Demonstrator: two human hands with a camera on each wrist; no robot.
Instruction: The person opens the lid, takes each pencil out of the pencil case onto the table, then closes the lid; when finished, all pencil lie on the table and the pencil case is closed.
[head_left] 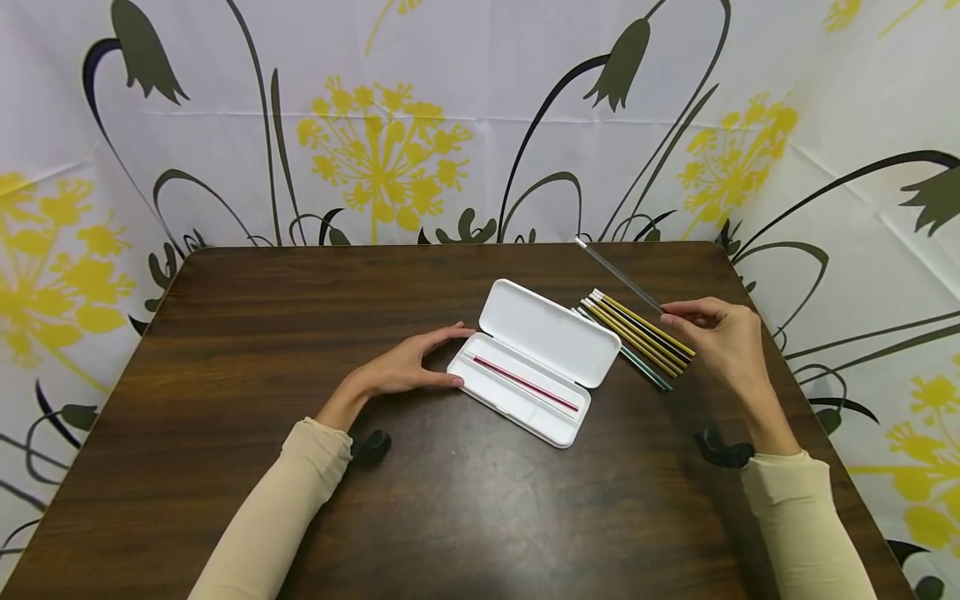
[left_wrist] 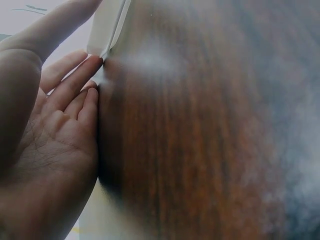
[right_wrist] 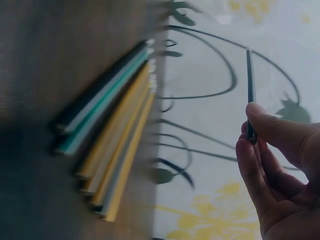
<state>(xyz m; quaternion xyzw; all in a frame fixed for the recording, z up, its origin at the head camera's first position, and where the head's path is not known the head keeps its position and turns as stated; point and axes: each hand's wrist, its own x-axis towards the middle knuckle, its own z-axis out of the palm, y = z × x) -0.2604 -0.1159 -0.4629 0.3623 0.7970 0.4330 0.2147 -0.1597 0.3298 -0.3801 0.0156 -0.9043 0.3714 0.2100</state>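
Observation:
A white pencil case (head_left: 547,333) lies with its lid raised back, a red pencil (head_left: 525,382) in its tray. My left hand (head_left: 408,362) is at the case's left end, thumb and fingers spread and mostly straight, fingertips right at its edge. In the left wrist view the fingers (left_wrist: 75,85) reach the case's white edge (left_wrist: 107,27). Above the table's right side, my right hand (head_left: 712,333) pinches a dark grey pencil (head_left: 618,273) near its lower end, white-tipped end pointing up and left. In the right wrist view, thumb and fingertips grip that pencil (right_wrist: 251,85).
Several yellow, black and green pencils (head_left: 645,337) lie side by side right of the case, partly behind its lid. The brown wooden table (head_left: 300,300) ends at the back against a white flowered cloth (head_left: 420,167), which also hangs at both sides.

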